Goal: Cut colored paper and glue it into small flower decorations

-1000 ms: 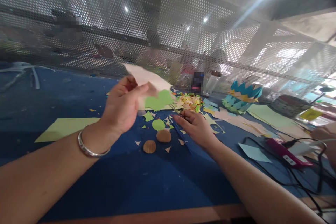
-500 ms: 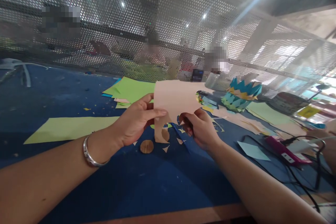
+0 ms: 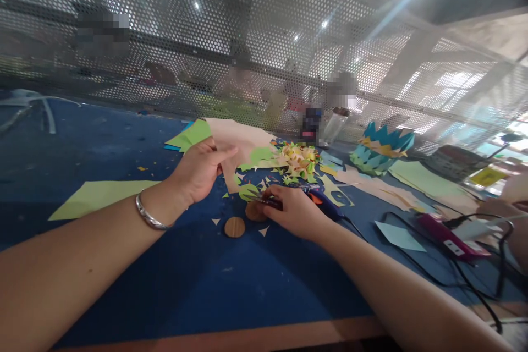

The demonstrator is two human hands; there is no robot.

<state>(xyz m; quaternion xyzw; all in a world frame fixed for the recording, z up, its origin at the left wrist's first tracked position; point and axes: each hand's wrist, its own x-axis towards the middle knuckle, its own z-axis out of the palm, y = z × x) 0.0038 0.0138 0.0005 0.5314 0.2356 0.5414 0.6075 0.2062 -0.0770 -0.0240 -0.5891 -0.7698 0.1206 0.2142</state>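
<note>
My left hand [image 3: 202,170] is closed on a pale pink sheet of paper [image 3: 237,135], the thumb lying on top. The sheet tilts, and a narrow strip of it hangs below my fingers. Low over the table, my right hand [image 3: 291,209] is closed around scissors [image 3: 256,197], whose metal blades point left; the fingers partly hide the handles. Under and beside this hand lie two round wooden discs, the nearer disc [image 3: 235,227] in full view. A dark blue glue gun [image 3: 328,206] with an orange part rests just right of the hand.
Behind the hands sits a pile of folded paper pieces [image 3: 299,158] amid scraps. A yellow-green strip [image 3: 99,198] lies left. Right are a zigzag blue-green paper ring [image 3: 377,148], a purple power strip [image 3: 451,236] with cables, and another person's hand [image 3: 515,214]. A perforated metal screen [image 3: 185,55] stands behind.
My right hand has let go of the paper, moved down and left, and now grips the scissors. My left hand has shifted slightly left with the sheet, uncovering the pile of paper pieces.
</note>
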